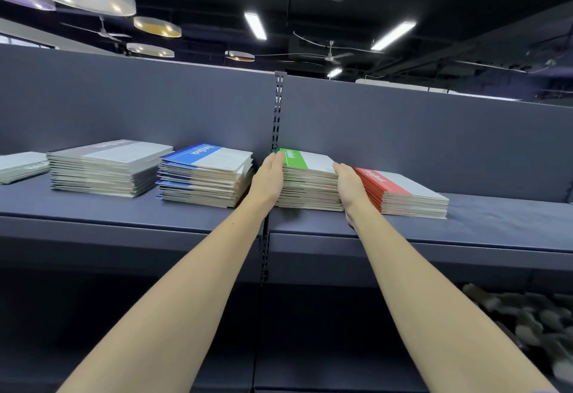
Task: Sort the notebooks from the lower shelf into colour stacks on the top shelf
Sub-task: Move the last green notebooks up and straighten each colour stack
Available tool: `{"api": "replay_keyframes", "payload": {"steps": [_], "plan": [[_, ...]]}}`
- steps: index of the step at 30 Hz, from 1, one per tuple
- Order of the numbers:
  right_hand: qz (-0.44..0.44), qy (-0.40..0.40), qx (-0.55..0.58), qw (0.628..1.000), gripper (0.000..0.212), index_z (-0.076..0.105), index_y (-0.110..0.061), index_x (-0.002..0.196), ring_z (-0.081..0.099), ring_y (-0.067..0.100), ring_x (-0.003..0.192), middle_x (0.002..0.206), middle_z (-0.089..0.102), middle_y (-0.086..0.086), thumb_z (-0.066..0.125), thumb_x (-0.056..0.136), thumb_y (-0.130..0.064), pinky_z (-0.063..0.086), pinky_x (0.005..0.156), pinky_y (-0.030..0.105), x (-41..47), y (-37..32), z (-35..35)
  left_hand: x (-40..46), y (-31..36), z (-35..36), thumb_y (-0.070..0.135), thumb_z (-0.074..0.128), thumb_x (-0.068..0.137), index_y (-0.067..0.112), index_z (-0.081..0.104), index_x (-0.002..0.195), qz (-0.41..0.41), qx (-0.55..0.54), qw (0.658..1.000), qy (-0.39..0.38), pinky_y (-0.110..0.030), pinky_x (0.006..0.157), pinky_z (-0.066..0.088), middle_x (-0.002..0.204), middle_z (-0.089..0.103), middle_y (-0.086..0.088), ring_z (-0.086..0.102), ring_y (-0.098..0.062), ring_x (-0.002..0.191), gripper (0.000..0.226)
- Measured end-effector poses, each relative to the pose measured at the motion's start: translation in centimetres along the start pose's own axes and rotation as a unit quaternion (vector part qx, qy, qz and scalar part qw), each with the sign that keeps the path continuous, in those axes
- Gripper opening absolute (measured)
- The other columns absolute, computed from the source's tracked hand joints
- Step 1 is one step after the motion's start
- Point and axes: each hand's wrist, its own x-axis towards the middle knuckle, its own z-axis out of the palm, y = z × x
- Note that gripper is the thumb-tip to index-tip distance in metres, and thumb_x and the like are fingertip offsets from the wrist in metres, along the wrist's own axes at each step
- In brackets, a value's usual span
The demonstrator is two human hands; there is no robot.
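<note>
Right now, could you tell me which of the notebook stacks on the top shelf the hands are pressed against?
The green stack: the left hand and right hand press flat against its two sides. The grey, blue and red stacks are untouched.

dark top shelf carries notebook stacks l to r: two grey, blue, green, red (green just beside red).
</note>
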Motion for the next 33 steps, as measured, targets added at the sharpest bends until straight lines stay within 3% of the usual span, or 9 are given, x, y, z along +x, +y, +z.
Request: {"api": "replay_keyframes", "payload": {"steps": [4,9,12,16,20,23,26,28,33], "plan": [[0.025,0.003,-0.006,1.000,0.046,0.065,-0.022,0.114,0.060,0.025,0.112,0.119,0.067,0.001,0.044,0.086,-0.051,0.046,0.104,0.047,0.0,-0.1,0.0,1.9,-1.6,0.1,0.072,0.029,0.066,0.019,0.045,0.143,-0.005,-0.012,1.000,-0.002,-0.048,0.117,0.031,0.149,0.048,0.001,0.041,-0.020,0.139,0.095],[0.010,0.012,-0.045,0.999,0.052,0.064,-0.020,0.117,0.058,0.026,0.113,0.121,0.065,0.002,0.040,0.083,-0.051,0.044,0.106,0.048,-0.2,-0.5,0.2,1.0,-0.3,-0.3,0.060,0.032,0.086,0.024,0.039,0.150,-0.004,-0.020,1.000,-0.011,-0.044,0.120,0.024,0.155,0.038,0.008,0.034,-0.016,0.143,0.073],[-0.018,0.001,-0.061,0.998,0.040,0.063,-0.017,0.114,0.057,0.026,0.114,0.121,0.063,0.004,0.037,0.098,-0.043,0.043,0.106,0.045,-0.3,-0.6,0.5,2.4,-1.4,-0.5,0.068,0.038,0.072,0.024,0.044,0.145,-0.034,-0.073,0.997,-0.011,-0.048,0.117,0.030,0.149,0.047,0.005,0.043,-0.017,0.138,0.085],[0.004,-0.014,-0.030,0.999,0.049,0.062,-0.020,0.122,0.058,0.024,0.116,0.122,0.064,0.001,0.037,0.094,-0.051,0.043,0.107,0.044,-0.2,-0.3,0.3,1.1,-0.1,-0.5,0.046,0.038,0.099,0.020,0.058,0.110,-0.053,-0.116,0.991,-0.041,-0.042,0.106,0.044,0.115,0.064,0.000,0.060,-0.020,0.111,0.035],[0.034,-0.019,0.043,0.998,0.043,0.060,-0.019,0.119,0.061,0.015,0.098,0.105,0.066,-0.002,0.036,0.104,-0.051,0.050,0.084,0.031,0.0,-0.3,-0.1,1.7,-0.6,0.2,0.044,0.035,0.100,0.020,0.055,0.104,-0.028,-0.119,0.992,-0.022,-0.038,0.099,0.044,0.106,0.062,-0.003,0.058,-0.021,0.100,0.032],[0.042,-0.022,0.061,0.997,0.040,0.061,-0.021,0.111,0.060,0.011,0.091,0.098,0.065,-0.005,0.037,0.103,-0.053,0.047,0.077,0.028,0.3,-0.1,-0.2,1.8,-0.9,0.3,0.052,0.035,0.091,0.013,0.055,0.115,-0.017,-0.087,0.996,-0.020,-0.041,0.106,0.040,0.119,0.063,-0.006,0.057,-0.022,0.109,0.050],[0.042,-0.034,0.045,0.998,0.062,0.057,-0.020,0.133,0.056,0.018,0.117,0.128,0.062,-0.004,0.042,0.091,-0.064,0.041,0.106,0.039,0.3,0.1,-0.2,3.3,-2.0,-0.1,0.074,0.038,0.068,0.028,0.046,0.143,-0.041,-0.076,0.996,-0.034,-0.046,0.115,0.034,0.144,0.053,0.008,0.048,-0.015,0.132,0.088],[0.039,-0.042,0.040,0.998,0.074,0.053,-0.022,0.140,0.052,0.020,0.125,0.137,0.058,-0.005,0.045,0.083,-0.069,0.037,0.112,0.044,0.6,0.3,-0.1,4.5,-2.9,-0.4,0.079,0.039,0.064,0.035,0.042,0.146,-0.046,-0.065,0.996,-0.042,-0.044,0.117,0.029,0.149,0.047,0.015,0.043,-0.012,0.136,0.094],[0.011,-0.065,0.024,0.998,0.068,0.068,-0.018,0.119,0.066,0.025,0.109,0.114,0.072,0.002,0.062,0.069,-0.065,0.048,0.102,0.044,0.7,0.5,-0.2,2.5,-1.6,-0.6,0.066,0.064,0.082,0.027,0.024,0.156,-0.001,-0.028,0.998,-0.052,-0.035,0.113,0.028,0.145,0.043,0.009,0.040,-0.013,0.133,0.093]]}}
